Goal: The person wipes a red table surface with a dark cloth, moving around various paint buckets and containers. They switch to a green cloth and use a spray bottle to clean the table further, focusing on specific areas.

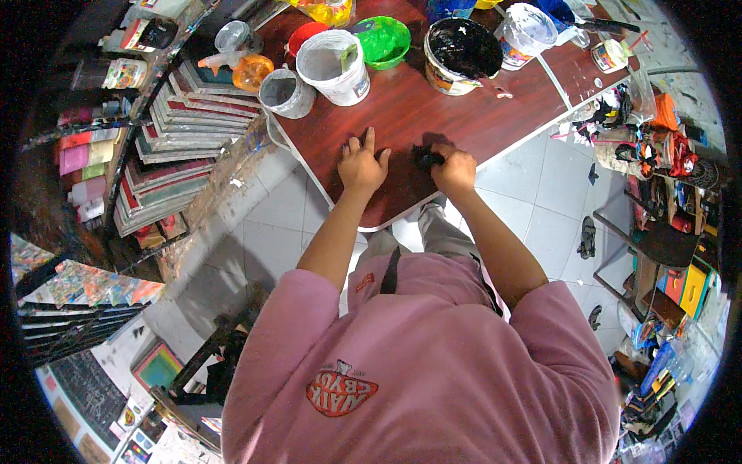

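My left hand point(363, 164) rests on the dark red wooden tabletop point(400, 122) with its fingers apart and nothing in them. To its right, my right hand point(455, 168) grips a crumpled black cloth point(428, 155) against the tabletop, close to the near edge. Beyond my hands stand a white bucket point(333, 68) with a greyish inside and a tub of black ink or paint point(462, 55). A smaller grey-stained container point(287, 94) sits at the table's left edge. Between the two buckets lies a green bowl point(383, 43).
An orange spray bottle point(251, 71) is by the left edge. White tubs point(526, 37) and a small jar point(610, 56) stand farther right. Framed screens point(191, 124) are stacked on the left rack. Sandals point(587, 238) lie on the tiled floor, beside a cluttered shelf.
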Tool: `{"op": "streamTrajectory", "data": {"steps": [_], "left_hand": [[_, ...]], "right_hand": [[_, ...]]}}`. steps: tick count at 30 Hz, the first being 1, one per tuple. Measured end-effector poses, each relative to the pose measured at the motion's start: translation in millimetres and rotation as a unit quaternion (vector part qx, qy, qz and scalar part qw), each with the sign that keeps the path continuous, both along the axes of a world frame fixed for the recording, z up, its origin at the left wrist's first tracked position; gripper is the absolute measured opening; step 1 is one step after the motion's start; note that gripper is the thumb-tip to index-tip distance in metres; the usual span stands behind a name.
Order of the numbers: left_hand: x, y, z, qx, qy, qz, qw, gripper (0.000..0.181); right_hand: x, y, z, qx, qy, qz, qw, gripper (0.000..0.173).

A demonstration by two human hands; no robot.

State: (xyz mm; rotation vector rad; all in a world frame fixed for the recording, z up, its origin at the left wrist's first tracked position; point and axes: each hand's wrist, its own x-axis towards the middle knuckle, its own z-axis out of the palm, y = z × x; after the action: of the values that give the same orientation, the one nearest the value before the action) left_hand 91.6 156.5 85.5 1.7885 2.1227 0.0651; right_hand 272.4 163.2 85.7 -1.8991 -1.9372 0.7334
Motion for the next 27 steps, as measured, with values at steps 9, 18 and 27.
{"op": "streamTrajectory", "data": {"steps": [9,18,27], "left_hand": [[2,-9,-5,0.029,0.021,-0.002,0.999,0.056],[-32,-13,-23,0.392,-0.185,0.047,0.900,0.011],[-92,-124,-26,0.347,-0.160,0.215,0.899,0.010]], "right_hand": [[1,-3,1,0.001,0.001,-0.003,1.000,0.031],[8,3,-7,0.034,0.029,-0.008,0.999,0.027],[-65,64,-15,0.059,-0.054,-0.039,0.996,0.032]]}}
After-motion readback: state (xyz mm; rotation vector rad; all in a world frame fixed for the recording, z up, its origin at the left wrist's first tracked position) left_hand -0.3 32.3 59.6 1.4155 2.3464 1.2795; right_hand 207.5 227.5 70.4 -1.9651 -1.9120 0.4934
